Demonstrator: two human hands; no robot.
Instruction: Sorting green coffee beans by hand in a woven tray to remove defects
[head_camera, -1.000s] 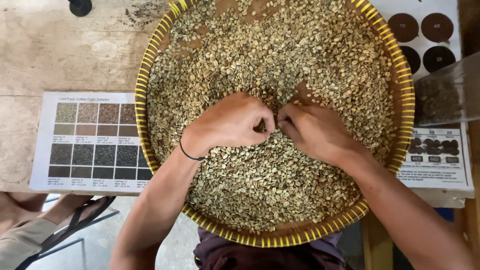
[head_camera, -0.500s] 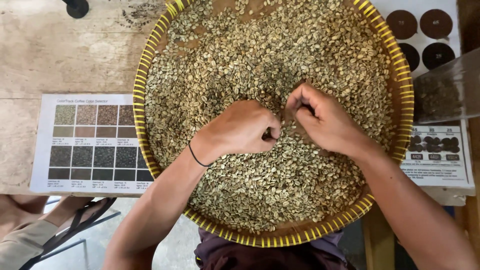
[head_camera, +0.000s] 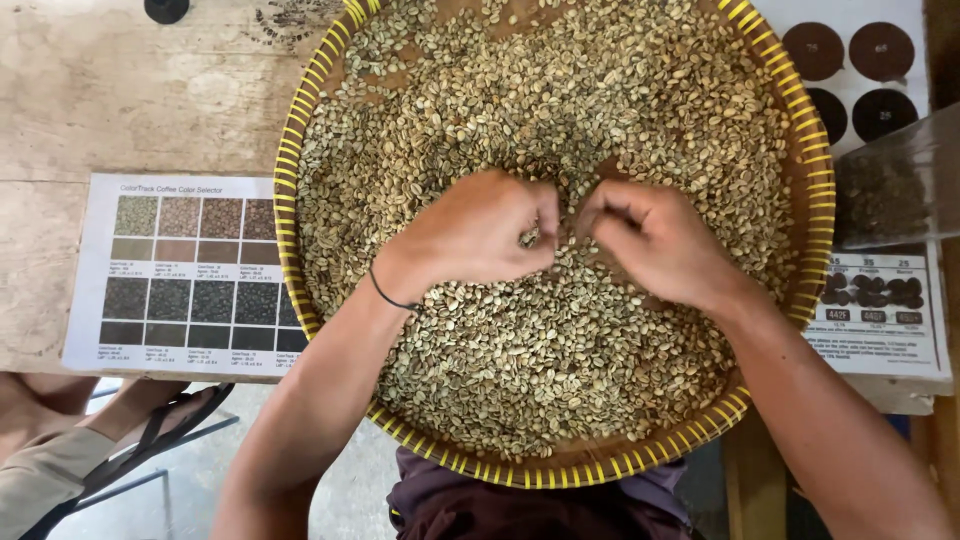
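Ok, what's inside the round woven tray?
The tray holds pale green coffee beans, with bare woven bottom near the top. The left hand and right hand cover the beans beneath them.

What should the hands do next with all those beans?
Probably lift the left hand slightly and draw out the beans pinched at its fingertips. Both it and the right hand rest curled, close together, on the green coffee beans in the middle of the round woven tray, as if picking single beans out.
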